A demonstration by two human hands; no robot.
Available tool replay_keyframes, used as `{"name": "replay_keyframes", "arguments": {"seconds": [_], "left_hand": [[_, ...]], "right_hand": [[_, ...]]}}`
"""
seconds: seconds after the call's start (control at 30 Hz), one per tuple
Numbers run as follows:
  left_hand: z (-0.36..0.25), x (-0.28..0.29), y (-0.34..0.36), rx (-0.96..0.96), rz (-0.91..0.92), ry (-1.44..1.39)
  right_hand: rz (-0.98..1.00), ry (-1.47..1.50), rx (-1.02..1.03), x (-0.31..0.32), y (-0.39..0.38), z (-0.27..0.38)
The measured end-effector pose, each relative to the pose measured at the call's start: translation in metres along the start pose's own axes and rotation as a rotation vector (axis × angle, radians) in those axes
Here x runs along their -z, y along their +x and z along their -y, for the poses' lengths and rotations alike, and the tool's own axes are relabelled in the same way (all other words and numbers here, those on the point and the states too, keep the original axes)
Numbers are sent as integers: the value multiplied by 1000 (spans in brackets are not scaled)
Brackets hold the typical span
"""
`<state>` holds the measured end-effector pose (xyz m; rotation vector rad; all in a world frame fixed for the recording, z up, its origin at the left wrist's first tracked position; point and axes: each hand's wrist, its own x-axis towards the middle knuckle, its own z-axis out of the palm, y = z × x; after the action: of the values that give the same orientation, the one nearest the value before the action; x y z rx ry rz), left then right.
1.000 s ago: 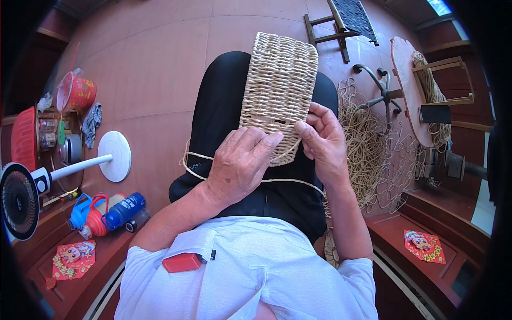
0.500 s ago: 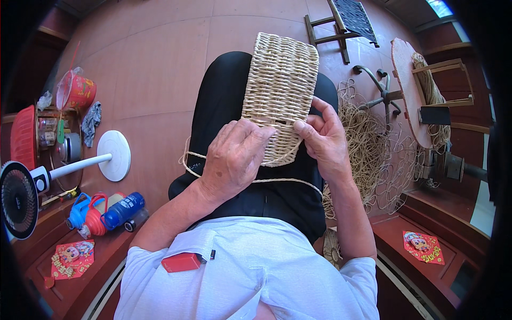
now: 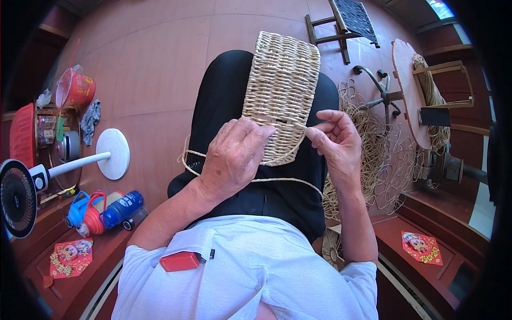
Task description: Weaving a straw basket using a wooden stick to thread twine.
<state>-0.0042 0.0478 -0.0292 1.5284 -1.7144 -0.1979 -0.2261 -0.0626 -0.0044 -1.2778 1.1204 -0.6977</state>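
A woven piece of pale twisted cord (image 3: 281, 72), long and flat-faced, lies across my lap on black trousers. My left hand (image 3: 234, 152) is closed on its near left side, thumb and fingertips pressed to the weave beside a small dark gap. My right hand (image 3: 340, 148) is just off the right edge, its thumb and finger pinching a strand of cord (image 3: 304, 134) that comes out of the weave; the other fingers are curled loosely. A loose length of cord (image 3: 288, 180) loops below the woven piece across my lap and out past my left wrist.
A large tangle of cord (image 3: 362, 144) covers the floor at my right, beside a wheeled chair base (image 3: 384, 96). A folding stool (image 3: 344, 32) stands ahead. At left are a white fan (image 3: 80, 164), several bottles (image 3: 122, 209) and a red bucket (image 3: 80, 90).
My right hand has drawn away to the right from the weave, pulling the strand out from its edge. My left hand stays in place on the woven piece.
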Motion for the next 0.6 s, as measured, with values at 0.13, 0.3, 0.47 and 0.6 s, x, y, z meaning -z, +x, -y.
{"name": "replay_keyframes", "arguments": {"seconds": [0.13, 0.3, 0.47, 0.6], "left_hand": [[0, 1, 0, 3, -1, 0], [1, 2, 1, 1, -7, -27], [0, 2, 2, 12, 1, -22], [0, 2, 2, 12, 1, -27]], "right_hand": [[42, 52, -16, -11, 9, 2], [182, 137, -166, -14, 16, 8], [265, 257, -185, -17, 23, 5], [270, 317, -202, -17, 23, 3]]}}
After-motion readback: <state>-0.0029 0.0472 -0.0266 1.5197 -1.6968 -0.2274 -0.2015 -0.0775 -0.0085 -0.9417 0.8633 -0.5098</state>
